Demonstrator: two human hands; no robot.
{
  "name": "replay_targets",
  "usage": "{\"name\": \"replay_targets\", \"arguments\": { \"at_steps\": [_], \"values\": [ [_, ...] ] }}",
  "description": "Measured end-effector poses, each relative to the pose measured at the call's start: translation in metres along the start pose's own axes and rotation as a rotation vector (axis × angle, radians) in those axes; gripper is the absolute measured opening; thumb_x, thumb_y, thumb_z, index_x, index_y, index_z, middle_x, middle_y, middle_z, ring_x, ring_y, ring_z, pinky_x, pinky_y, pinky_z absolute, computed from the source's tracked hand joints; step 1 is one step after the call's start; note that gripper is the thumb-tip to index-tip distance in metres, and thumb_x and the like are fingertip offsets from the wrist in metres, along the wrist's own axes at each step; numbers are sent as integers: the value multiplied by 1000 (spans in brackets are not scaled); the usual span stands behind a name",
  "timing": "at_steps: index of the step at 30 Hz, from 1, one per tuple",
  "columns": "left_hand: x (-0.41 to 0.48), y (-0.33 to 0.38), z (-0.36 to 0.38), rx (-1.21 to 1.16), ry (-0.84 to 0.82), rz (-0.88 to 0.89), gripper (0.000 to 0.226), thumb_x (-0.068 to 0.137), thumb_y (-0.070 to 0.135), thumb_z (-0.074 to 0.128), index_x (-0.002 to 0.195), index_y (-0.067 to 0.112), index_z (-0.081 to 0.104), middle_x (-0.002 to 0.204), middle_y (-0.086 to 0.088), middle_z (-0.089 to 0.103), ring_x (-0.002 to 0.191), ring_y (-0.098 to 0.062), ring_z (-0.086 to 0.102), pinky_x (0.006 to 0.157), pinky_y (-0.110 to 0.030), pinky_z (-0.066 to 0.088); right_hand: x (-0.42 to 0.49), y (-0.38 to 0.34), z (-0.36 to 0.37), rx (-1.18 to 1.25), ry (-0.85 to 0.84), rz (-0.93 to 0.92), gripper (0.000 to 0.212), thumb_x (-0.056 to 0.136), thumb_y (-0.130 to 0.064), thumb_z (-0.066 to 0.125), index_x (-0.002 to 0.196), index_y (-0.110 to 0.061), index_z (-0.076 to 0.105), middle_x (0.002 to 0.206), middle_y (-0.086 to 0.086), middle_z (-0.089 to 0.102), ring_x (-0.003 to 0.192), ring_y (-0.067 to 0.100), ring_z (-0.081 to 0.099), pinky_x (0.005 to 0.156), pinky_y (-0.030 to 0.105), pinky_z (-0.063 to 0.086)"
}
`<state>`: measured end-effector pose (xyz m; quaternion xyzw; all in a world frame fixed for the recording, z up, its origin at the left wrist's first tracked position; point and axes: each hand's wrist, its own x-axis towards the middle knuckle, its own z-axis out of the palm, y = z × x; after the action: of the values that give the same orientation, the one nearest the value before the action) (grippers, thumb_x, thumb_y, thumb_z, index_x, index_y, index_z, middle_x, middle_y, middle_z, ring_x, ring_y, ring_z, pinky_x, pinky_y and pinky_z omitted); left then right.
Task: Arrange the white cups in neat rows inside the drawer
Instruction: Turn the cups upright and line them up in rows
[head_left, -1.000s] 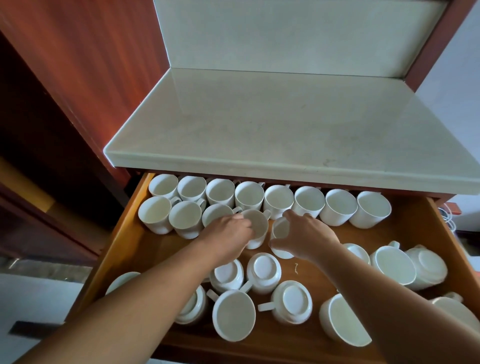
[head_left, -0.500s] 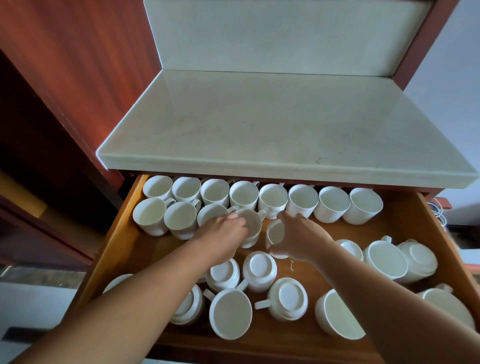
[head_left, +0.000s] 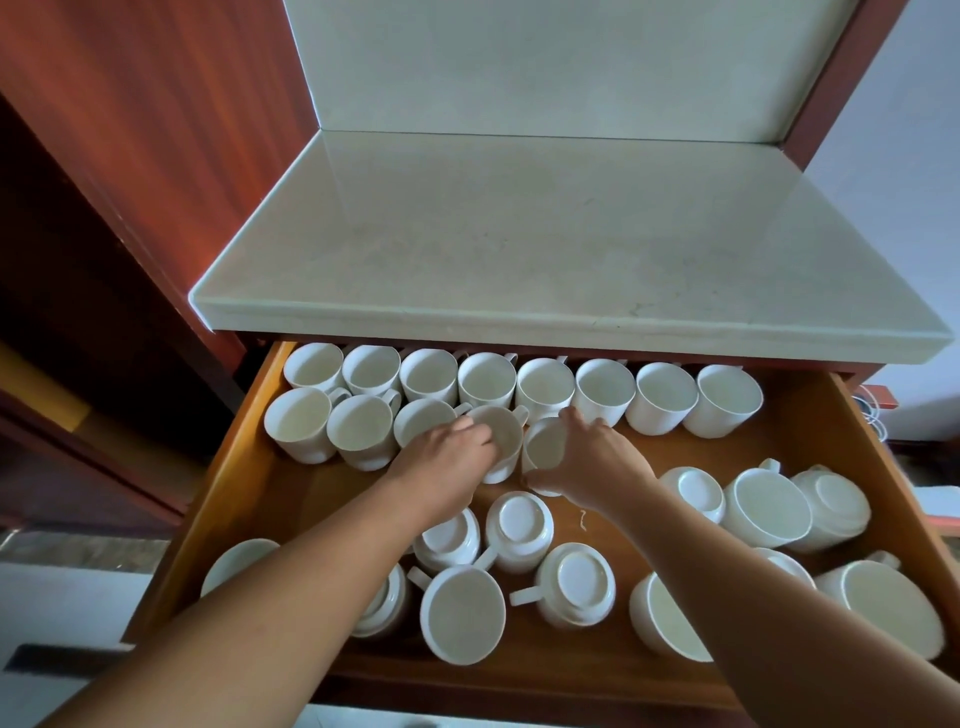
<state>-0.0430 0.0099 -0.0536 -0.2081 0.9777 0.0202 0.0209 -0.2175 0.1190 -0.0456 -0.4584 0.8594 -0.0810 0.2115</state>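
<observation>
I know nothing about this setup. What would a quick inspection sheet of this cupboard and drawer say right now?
Surface: pale stone countertop, bare; open wooden drawer below it.
Job's things: eight white cups upright in the back row; a second row begun at the left; loose cups nearer the front, many upside down or tipped.
Clutter: small pale scrap on the drawer floor.
Hands: left hand on the fourth second-row cup; right hand grips a tilted cup beside it.
Cables: white cord at far right.
Surroundings: reddish wooden cabinet panels.
</observation>
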Motion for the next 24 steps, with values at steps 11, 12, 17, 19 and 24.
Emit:
{"name": "replay_targets", "arguments": {
  "at_steps": [11,12,17,19,24],
  "values": [
    [-6,-4,3,-141,123,-51,21,94,10,54,112,14,65,117,1,58,112,-22,51,78,-30,42,-9,2,-6,-66,-3,-16,97,78,-63,75,152,-19,30,133,14,48,107,33,65,70,33,47],
    [-9,-3,0,-192,151,-84,21,95,13,54,113,15,65,119,2,59,113,-21,52,78,-28,41,-12,0,-10,-128,47,-40,91,80,-64,72,149,-19,33,132,13,46,109,34,63,72,35,47],
    [-18,4,-15,-309,-36,-142,9,94,33,57,92,33,66,104,12,60,98,-14,61,78,-31,52,-27,-21,-19,-190,96,-357,49,91,-47,61,133,-23,51,125,4,53,117,27,56,85,38,50],
    [-21,7,-18,-272,-189,-139,17,92,39,56,77,32,61,92,12,59,85,-12,61,75,-31,53,-30,-28,-8,-217,-144,-471,49,88,-41,65,133,-26,54,125,2,57,113,24,62,86,37,55],
    [-37,11,-13,-252,-285,-151,28,80,42,64,107,33,68,110,12,64,96,-16,65,78,-37,58,-32,-24,15,-371,-216,-542,67,77,-47,70,139,-33,51,130,3,57,110,26,65,89,40,57]
  ]
}}
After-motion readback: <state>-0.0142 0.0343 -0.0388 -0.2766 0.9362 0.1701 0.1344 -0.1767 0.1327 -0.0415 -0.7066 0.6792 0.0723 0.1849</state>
